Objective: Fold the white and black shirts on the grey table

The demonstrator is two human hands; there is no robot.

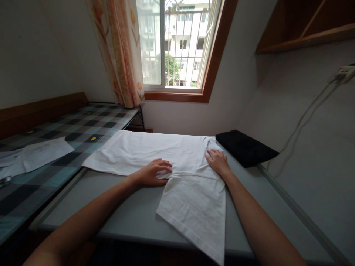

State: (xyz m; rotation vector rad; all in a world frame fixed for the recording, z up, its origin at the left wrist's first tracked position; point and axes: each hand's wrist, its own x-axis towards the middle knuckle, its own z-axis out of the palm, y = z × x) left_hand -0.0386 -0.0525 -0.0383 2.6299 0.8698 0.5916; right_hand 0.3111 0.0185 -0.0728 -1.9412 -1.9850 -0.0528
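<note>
A white short-sleeved shirt (155, 149) lies spread sideways on the grey table (119, 218), one sleeve pointing toward me and hanging past the front edge. My left hand (155, 172) rests on the shirt's near edge beside the base of that sleeve, fingers apart. My right hand (217, 161) lies on the fabric near the collar at the right end, its fingers spread and pointing away from me. Neither hand grips the cloth.
Folded black cloth (245, 147) sits at the table's back right, by the wall. To the left is a bed with a checked cover (63, 129) and papers (41, 153). A curtain (126, 55) hangs beside the barred window; cables run down the right wall.
</note>
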